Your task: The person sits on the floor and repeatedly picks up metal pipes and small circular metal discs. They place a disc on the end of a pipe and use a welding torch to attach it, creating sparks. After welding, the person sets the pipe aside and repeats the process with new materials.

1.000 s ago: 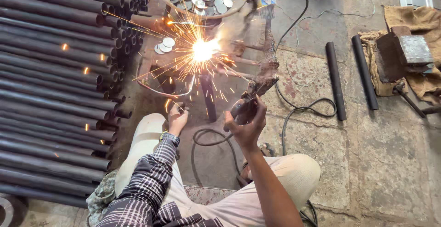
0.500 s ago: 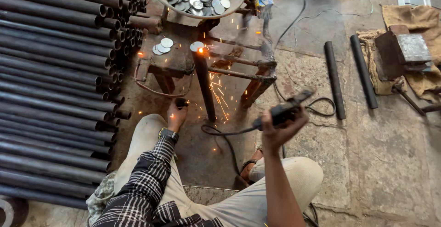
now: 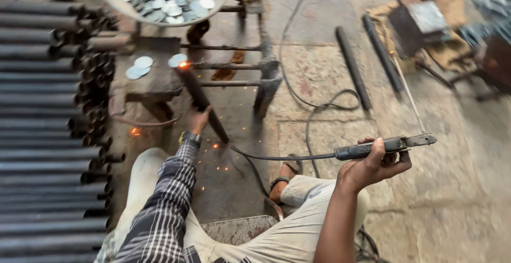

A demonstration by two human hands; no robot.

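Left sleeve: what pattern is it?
A dark and white plaid check on the left sleeve, seen in the head view.

Welding wkshop: steel pipes point(image 3: 42, 108), sparks point(image 3: 136, 132)

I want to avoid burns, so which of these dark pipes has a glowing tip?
The pipe the left hand grips; its upper end glows orange beside the metal discs.

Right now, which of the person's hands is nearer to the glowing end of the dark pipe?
The left hand. It grips the dark pipe just below the glowing end. The right hand is far off to the right, holding the electrode holder.
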